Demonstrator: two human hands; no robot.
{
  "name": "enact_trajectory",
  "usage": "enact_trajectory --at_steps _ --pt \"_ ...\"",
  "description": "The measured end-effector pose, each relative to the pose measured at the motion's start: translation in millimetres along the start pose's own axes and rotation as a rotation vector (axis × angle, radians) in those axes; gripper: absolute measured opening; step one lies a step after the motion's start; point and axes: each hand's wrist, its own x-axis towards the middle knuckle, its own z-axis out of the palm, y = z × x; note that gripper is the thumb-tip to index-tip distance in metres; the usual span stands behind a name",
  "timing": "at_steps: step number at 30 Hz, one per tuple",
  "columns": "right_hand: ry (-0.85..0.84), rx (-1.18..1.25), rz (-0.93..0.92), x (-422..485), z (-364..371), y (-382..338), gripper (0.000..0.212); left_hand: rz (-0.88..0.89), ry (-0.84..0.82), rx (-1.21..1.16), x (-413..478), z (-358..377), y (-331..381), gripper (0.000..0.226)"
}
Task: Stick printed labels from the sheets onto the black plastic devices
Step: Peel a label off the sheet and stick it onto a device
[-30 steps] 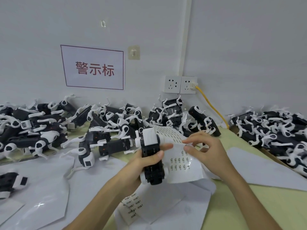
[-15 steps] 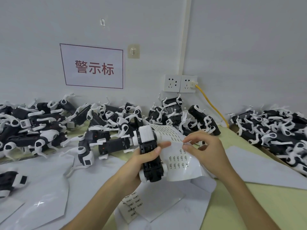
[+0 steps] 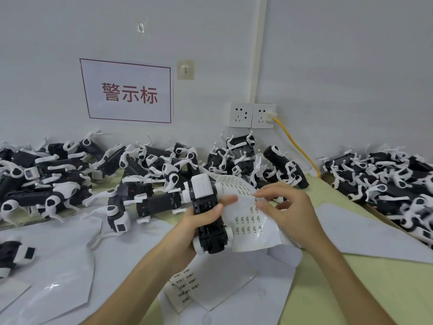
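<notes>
My left hand [image 3: 194, 227] grips a black device with white end caps [image 3: 206, 214] above the table's middle, and its thumb presses a curled white label sheet [image 3: 248, 221] against the device. Small printed labels run in rows across that sheet. At the sheet's upper edge my right hand [image 3: 284, 207] pinches with thumb and forefinger. Whether a label is between those fingertips cannot be told. Another label sheet [image 3: 187, 289] with a few labels lies flat on the table below the device.
Heaps of black-and-white devices line the wall at the left [image 3: 58, 174], the middle [image 3: 246, 160] and the right [image 3: 386, 181]. Empty white backing sheets [image 3: 51, 273] cover the green table [image 3: 375, 289]. A yellow cable [image 3: 297, 146] runs down from the wall sockets [image 3: 251, 114].
My hands, the device and the sheet have shifted slightly up and left together. My right fingertips stay pinched at the sheet's upper edge.
</notes>
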Motion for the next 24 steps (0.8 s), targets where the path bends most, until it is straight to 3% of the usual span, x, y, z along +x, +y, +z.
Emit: enact_trajectory --at_steps 10,24 --pt "0.069 -0.014 -0.045 -0.6 3.0 0.2 0.023 0.010 -0.010 0.003 -0.6 0.6 0.1 0.048" --pt "0.022 -0.023 -0.022 -1.3 3.5 -0.5 0.026 0.033 -0.097 0.055 0.5 -7.4 -0.4 0.055"
